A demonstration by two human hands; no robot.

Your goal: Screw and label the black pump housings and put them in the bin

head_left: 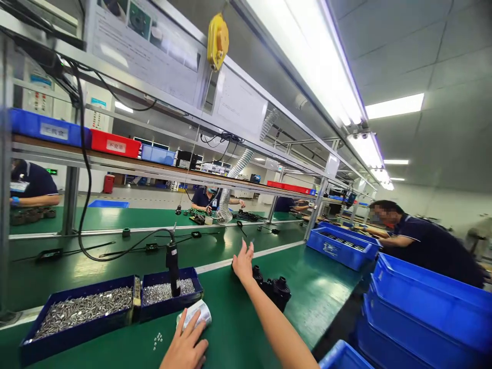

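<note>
My left hand (pixel 186 341) lies with its fingers spread, the fingertips on a silvery cylinder (pixel 203 311) tipped on its side at the near edge. I cannot tell from here whether the cylinder is a cup or a roll. Several tiny shiny rings (pixel 157 339) are scattered on the green bench to its left. My right hand (pixel 243 262) reaches forward, fingers raised and apart, with nothing clear in them. Close by it stand black moulded parts (pixel 280 291), partly hidden by the hand and forearm.
Two blue bins hold metal screws (pixel 88 310) and smaller metal pieces (pixel 151 293). A black corded power screwdriver (pixel 172 269) stands in the smaller bin (pixel 198 287). Blue crates (pixel 426 302) are stacked at right, near a bent-over co-worker (pixel 430 241). A shelf (pixel 161 166) crosses above the bench.
</note>
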